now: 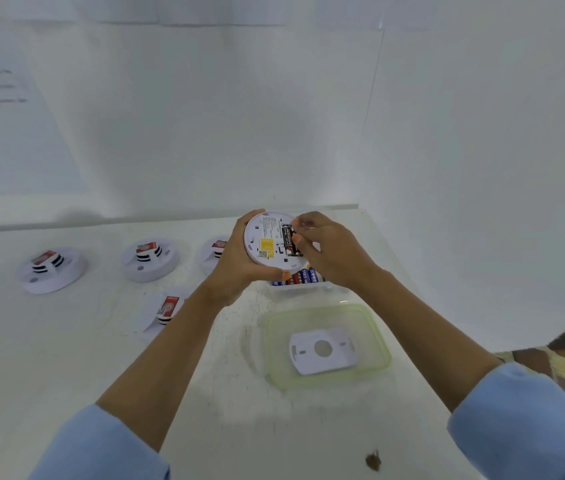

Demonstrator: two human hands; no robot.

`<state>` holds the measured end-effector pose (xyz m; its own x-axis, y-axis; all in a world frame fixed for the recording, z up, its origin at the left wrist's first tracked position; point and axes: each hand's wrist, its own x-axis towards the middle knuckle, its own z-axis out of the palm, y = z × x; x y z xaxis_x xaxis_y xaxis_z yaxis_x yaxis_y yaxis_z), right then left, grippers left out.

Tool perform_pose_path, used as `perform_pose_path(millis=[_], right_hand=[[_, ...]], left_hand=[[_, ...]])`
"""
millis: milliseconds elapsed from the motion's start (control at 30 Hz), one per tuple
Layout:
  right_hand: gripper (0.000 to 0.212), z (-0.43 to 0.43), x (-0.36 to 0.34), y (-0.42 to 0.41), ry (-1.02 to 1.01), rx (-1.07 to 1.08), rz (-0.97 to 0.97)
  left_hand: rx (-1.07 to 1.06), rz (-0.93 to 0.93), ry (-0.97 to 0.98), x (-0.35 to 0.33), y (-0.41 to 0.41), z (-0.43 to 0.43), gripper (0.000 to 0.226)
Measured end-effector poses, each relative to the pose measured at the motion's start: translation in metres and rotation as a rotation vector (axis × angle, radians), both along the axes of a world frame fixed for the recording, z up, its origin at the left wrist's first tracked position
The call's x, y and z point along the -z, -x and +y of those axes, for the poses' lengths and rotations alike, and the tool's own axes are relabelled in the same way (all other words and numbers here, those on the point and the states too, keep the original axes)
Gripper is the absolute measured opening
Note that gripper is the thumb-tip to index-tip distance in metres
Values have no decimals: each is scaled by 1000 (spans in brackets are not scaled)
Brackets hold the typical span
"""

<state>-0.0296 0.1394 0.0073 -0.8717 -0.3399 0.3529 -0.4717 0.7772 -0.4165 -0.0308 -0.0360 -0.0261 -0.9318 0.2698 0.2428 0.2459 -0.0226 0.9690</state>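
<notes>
Three white round smoke detectors [50, 270] stand along the white counter [66, 358] at left. The left hand [236, 268] grips another white round detector [263, 237] above the counter, its back facing up. The black battery [288, 241] in it lies near-to-far, pinched by the right hand [333, 251] fingers. Below sit a clear battery tub [303, 277] and a green-rimmed lid [381, 341].

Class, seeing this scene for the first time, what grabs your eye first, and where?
At centre, the left hand grips a round white plastic smoke detector, back towards the camera, while the right hand pinches a black cylindrical battery in its compartment. Nearer, to the right, a clear plastic lid with a pale green rim holds a flat white mounting plate.
</notes>
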Motion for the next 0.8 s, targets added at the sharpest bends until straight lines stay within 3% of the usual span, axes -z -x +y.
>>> perform_pose_path(millis=[67,167,233,300,433,633,800], right_hand=[[39,5,0,-8,69,-41,-118],[44,16,1,-23,430,-132,-395],[46,29,3,-31,546,-173,-478],[42,40,5,-39,404,-204,-531],[51,45,16,-56,-167,-188,-598],[63,42,30,-69,-284,-196,-595],[58,41,32,-66,-345,-209,-533]], left_hand=[[7,-4,19,-1,-7,-4,103],[34,-4,81,-6,-21,-13,104],[45,-3,123,-7,-32,-17,102],[32,-12,136,-5,-44,-18,102],[11,-49,132,1,-65,-13,102],[5,-89,112,8,-88,-12,104],[-14,-99,107,8,-99,-13,103]])
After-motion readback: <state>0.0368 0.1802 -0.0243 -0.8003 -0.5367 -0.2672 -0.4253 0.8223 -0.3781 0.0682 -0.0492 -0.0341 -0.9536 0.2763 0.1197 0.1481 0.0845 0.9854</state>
